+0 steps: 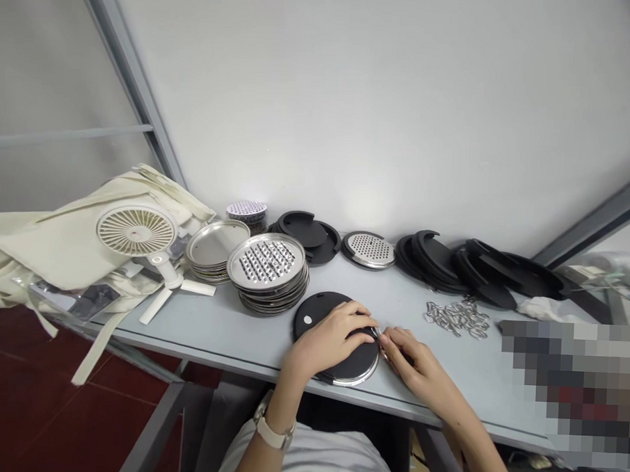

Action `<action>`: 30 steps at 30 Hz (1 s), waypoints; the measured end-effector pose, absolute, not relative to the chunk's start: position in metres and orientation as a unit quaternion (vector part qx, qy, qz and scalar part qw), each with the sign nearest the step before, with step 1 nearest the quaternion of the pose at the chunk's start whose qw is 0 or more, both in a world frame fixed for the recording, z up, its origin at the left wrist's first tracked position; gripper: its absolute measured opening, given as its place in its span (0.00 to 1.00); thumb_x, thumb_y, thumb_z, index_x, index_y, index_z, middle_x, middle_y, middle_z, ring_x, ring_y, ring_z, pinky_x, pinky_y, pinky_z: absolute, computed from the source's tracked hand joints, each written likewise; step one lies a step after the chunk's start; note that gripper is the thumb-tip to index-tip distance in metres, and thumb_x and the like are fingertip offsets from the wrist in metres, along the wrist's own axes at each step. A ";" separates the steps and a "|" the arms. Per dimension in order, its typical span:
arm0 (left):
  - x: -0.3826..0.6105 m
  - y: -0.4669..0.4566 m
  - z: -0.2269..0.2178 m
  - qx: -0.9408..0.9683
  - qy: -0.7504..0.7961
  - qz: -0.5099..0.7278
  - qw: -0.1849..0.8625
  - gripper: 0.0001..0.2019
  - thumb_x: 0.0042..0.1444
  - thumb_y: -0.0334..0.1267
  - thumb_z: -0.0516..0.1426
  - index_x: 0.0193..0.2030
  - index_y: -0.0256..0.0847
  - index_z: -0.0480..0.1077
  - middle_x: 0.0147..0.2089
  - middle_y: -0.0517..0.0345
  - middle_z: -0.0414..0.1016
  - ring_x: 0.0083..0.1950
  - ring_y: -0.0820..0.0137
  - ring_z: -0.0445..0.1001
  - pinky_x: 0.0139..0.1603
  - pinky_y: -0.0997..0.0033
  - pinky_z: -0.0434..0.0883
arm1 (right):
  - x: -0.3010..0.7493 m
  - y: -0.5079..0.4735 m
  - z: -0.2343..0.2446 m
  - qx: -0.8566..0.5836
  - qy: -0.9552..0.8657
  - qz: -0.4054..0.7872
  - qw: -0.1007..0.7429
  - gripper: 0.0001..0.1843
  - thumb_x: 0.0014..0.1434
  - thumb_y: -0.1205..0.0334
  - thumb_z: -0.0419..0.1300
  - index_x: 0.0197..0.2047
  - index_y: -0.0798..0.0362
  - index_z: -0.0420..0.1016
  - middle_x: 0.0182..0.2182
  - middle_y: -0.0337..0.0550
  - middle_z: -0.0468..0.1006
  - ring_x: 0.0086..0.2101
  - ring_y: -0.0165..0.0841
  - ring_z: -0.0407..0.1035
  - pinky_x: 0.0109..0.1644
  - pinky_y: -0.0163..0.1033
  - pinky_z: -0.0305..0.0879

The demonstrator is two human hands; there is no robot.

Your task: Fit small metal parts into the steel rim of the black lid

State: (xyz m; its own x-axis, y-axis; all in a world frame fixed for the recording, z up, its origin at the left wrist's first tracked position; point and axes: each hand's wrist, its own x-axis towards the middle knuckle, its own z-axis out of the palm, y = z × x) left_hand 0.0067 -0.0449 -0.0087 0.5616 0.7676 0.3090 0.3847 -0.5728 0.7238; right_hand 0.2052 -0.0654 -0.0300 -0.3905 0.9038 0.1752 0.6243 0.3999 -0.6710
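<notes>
My left hand (pixel 331 337) lies flat on a black round lid (pixel 316 316) that sits over a shiny metal disc (pixel 364 374) near the table's front edge. My right hand (pixel 408 355) is at the lid's right rim, fingertips pinched on a small metal ring (pixel 377 334). Both hands meet at that rim. A pale watch is on my left wrist.
A stack of perforated metal discs (pixel 267 269) and plain metal plates (pixel 213 249) stand behind to the left. Black lids (pixel 307 232) and black rings (pixel 465 267) line the wall. Loose metal rings (pixel 457 317) lie at the right. A white fan (pixel 138 232) rests on cloth bags.
</notes>
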 end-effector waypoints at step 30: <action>0.007 -0.046 -0.008 0.836 0.346 0.312 0.290 0.12 0.63 0.34 0.54 0.52 0.41 0.72 0.54 0.54 0.70 0.57 0.67 0.67 0.61 0.67 0.62 | 0.206 -0.064 -0.034 -0.483 -0.788 0.276 0.264 0.19 0.70 0.53 0.44 0.28 0.50 0.60 0.25 0.37 0.67 0.31 0.36 0.62 0.39 0.40 0.58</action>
State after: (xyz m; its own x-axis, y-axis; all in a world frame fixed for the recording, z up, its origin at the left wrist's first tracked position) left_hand 0.0069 -0.0460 -0.0077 0.5658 0.7598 0.3204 0.3982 -0.5920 0.7007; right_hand 0.2062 -0.0644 -0.0342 -0.3943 0.9067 0.1496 0.6151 0.3813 -0.6901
